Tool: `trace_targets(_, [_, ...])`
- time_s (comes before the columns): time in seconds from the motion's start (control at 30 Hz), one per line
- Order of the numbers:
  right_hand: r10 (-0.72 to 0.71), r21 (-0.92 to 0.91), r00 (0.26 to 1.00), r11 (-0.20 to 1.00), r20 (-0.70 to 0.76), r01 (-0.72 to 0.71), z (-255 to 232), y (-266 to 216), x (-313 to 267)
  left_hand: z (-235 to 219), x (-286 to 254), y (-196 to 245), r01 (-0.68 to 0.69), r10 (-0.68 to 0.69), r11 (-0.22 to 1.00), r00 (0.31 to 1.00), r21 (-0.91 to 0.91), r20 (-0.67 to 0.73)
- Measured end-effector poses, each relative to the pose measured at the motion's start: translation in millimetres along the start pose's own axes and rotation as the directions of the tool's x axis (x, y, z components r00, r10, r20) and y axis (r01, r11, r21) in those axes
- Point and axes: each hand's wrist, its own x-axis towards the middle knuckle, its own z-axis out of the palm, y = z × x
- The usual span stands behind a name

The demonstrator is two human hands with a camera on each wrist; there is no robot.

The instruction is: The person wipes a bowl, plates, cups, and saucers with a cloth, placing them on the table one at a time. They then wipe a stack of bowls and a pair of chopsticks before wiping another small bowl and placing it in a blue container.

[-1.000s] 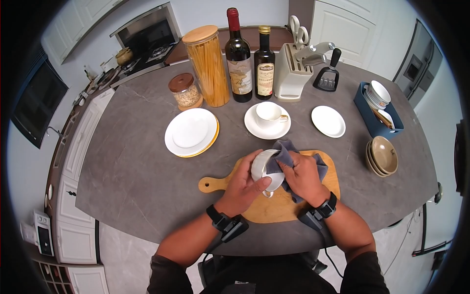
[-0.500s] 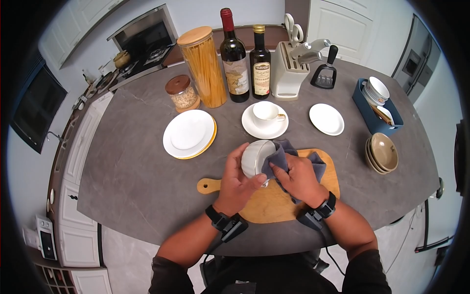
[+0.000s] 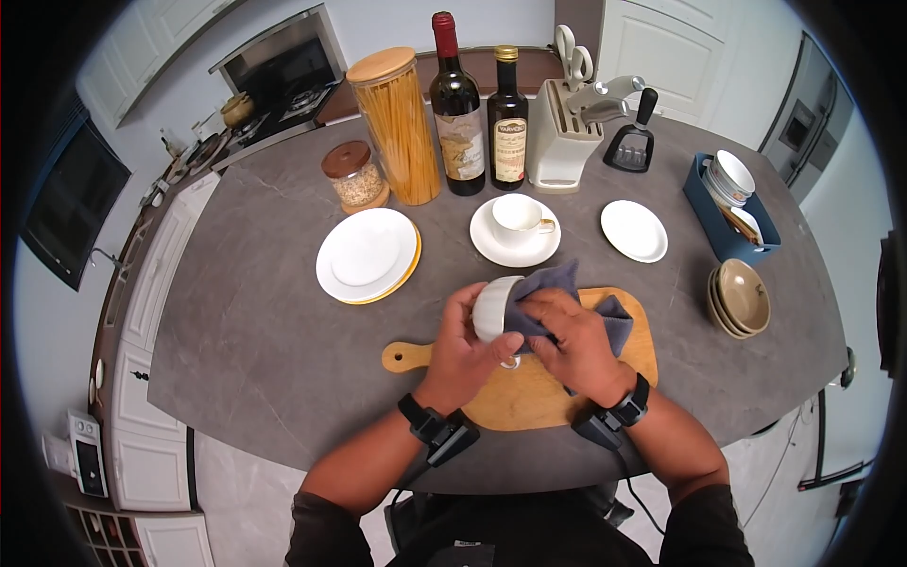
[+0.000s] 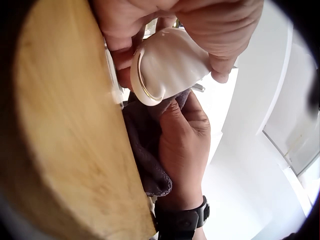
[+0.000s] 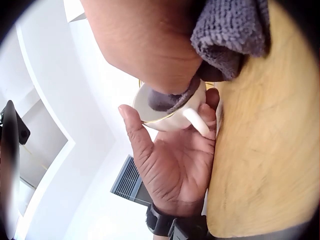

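A white teacup (image 3: 490,310) with a gold rim lies tipped on its side in my left hand (image 3: 460,356), its mouth turned toward the right hand. The left fingers curl round its outside, and the thumb sits at the rim. My right hand (image 3: 584,346) grips a grey cloth (image 3: 553,281) and pushes part of it inside the cup, as the right wrist view shows. The cup's handle (image 5: 196,122) points down toward the board. Both hands are over a wooden cutting board (image 3: 520,402), and a loose end of the cloth hangs at the right.
Beyond the board, another teacup (image 3: 517,216) stands on a saucer (image 3: 487,248). Plates (image 3: 364,255) lie left, a small plate (image 3: 634,231) right. Brown bowls (image 3: 744,295) and a blue bin (image 3: 727,236) stand far right. Bottles (image 3: 459,123), a pasta jar (image 3: 397,132) and a knife block (image 3: 561,142) line the back.
The left hand has turned the cup so that more of its outer side shows. My right hand has shifted the cloth further over and into the cup's mouth.
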Motion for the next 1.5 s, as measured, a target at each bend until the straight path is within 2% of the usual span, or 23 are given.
trace_targets(0.07, [-0.080,0.038,0.989,0.996,0.121,0.076,1,-4,3,0,1,0,-0.032,0.032,0.999,0.999,-0.006,-0.026])
trace_targets(0.1, [-0.080,0.038,0.990,0.996,0.120,0.076,-1,-5,3,0,1,0,-0.032,0.032,0.999,0.999,-0.006,-0.025])
trace_targets(0.17, [-0.018,0.114,0.976,0.993,0.216,-0.007,-4,-7,2,1,1,-1,-0.052,0.052,0.999,0.998,0.005,-0.025])
trace_targets(0.2, [-0.018,0.113,0.977,0.994,0.214,-0.007,-5,-6,2,1,0,-1,-0.053,0.053,0.999,0.998,0.006,-0.023])
trace_targets(0.27, [-0.031,0.241,0.969,0.970,0.244,-0.030,-7,-4,1,3,-1,1,-0.031,0.032,0.999,0.999,0.007,-0.035])
trace_targets(0.4, [-0.053,0.312,0.956,0.949,0.288,-0.041,-13,-4,0,4,0,2,-0.023,0.023,1.000,0.999,0.005,-0.041])
trace_targets(0.5, [-0.108,0.312,0.974,0.949,0.199,0.041,-5,-6,1,0,1,3,-0.001,0.001,1.000,1.000,0.020,-0.014])
trace_targets(0.57, [-0.236,0.252,0.967,0.945,0.093,0.206,0,-8,5,0,-2,5,0.020,-0.023,0.999,0.995,0.031,0.100])
trace_targets(0.73, [-0.245,0.282,0.958,0.939,0.147,0.197,-1,-9,6,-3,-2,2,-0.018,0.013,0.997,0.998,0.079,0.067])
trace_targets(0.8, [-0.272,0.339,0.924,0.925,0.268,0.174,-6,-4,6,-3,-2,4,-0.005,0.003,0.999,0.999,0.047,0.053])
trace_targets(0.93, [-0.273,0.278,0.923,0.940,0.270,0.196,-5,-6,7,-1,-2,4,0.012,-0.014,0.999,0.999,0.042,0.042])
trace_targets(1.0, [-0.283,0.101,0.950,0.957,0.132,0.271,-2,-13,5,2,0,6,0.049,-0.050,0.995,0.999,-0.082,-0.018])
trace_targets(1.03, [-0.283,0.101,0.950,0.957,0.132,0.271,0,-15,4,1,0,6,0.048,-0.050,0.995,0.999,-0.082,-0.018])
trace_targets(1.1, [-0.298,0.022,0.955,0.954,0.003,0.298,1,-18,2,-5,1,6,0.174,-0.195,0.971,0.973,-0.162,-0.122])
trace_targets(1.13, [-0.299,0.022,0.954,0.954,0.002,0.298,1,-17,0,-4,3,2,0.153,-0.194,0.948,0.973,-0.278,-0.128])
trace_targets(1.17, [-0.262,0.009,0.962,0.965,-0.077,0.263,0,-16,-1,-8,3,4,0.152,-0.193,0.949,0.973,-0.276,-0.127])
trace_targets(1.2, [-0.224,-0.001,0.962,0.974,-0.156,0.227,0,-14,-3,-15,2,8,0.197,-0.223,0.916,0.974,-0.350,-0.035])
trace_targets(1.23, [-0.224,-0.001,0.962,0.974,-0.156,0.227,0,-11,-5,-18,1,10,0.248,-0.246,0.875,0.967,-0.417,0.060])
trace_targets(1.3, [0.025,0.171,0.986,0.985,-0.167,0.004,0,-7,-8,-15,3,10,0.208,-0.205,0.905,0.978,-0.371,0.047])
trace_targets(1.37, [0.057,0.252,0.990,0.968,-0.128,-0.023,0,-6,-4,-10,2,16,0.286,-0.291,0.908,0.956,-0.305,0.031])
trace_targets(1.4, [0.043,0.304,0.994,0.952,-0.097,-0.012,1,-2,-4,-10,1,19,0.285,-0.290,0.908,0.957,-0.306,0.030])
trace_targets(1.47, [0.028,0.358,0.997,0.934,-0.066,-0.003,2,2,-6,-9,1,23,0.351,-0.336,0.883,0.936,-0.312,0.102])
trace_targets(1.5, [0.121,0.492,0.992,0.863,0.022,-0.116,1,3,-8,-11,1,20,0.352,-0.337,0.883,0.936,-0.312,0.102])
